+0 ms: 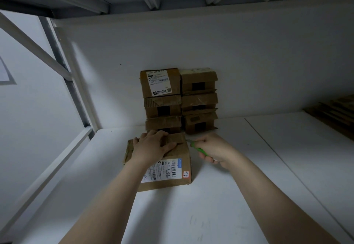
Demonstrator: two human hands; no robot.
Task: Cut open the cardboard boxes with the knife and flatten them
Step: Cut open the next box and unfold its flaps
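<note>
A brown cardboard box [172,174] with a white shipping label lies on the white shelf in front of me. My left hand [153,147] presses flat on its top, fingers spread over the far flap. My right hand [213,151] grips a green-handled knife [199,149] just right of the box, with the blade tip pointing at the box's far right corner. Behind it, two stacks of taped cardboard boxes [180,100] stand against the back wall.
The white shelf surface [220,205] stretches to the right, with a seam running across it. Flattened cardboard [333,112] lies at the far right edge. A metal shelf frame [63,75] rises on the left and another shelf hangs overhead.
</note>
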